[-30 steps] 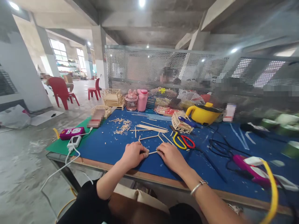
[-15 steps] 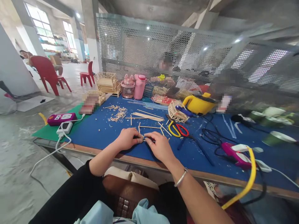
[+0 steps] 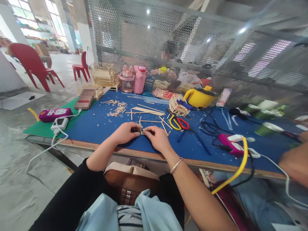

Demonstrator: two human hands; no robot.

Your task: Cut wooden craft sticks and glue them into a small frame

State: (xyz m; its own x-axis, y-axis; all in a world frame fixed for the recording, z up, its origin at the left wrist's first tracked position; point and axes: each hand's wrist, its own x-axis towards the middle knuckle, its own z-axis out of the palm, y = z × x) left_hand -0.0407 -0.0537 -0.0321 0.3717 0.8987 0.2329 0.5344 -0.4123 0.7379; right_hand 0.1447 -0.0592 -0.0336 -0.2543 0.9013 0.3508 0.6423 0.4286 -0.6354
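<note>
My left hand and my right hand meet near the table's front edge, fingers pinched. Between their fingertips is a small pale wooden piece, mostly covered by the fingers. Just beyond lies an open frame of thin wooden sticks, flat on the blue mat. Several loose wooden sticks are laid out farther back. To the right of my right hand rest scissors with one yellow and one red handle, and dark blue pliers or tweezers.
Wood scraps lie at the left. Wooden models, a pink bottle and a yellow pot stand at the back before a perforated metal screen. Cables and a purple power strip are at the right, near another person's blurred arm.
The camera has tilted, so the whole scene sits higher and farther left. My hands stay together at the wooden piece, with fingers slightly shifted. Another person's arm has appeared at the right edge.
</note>
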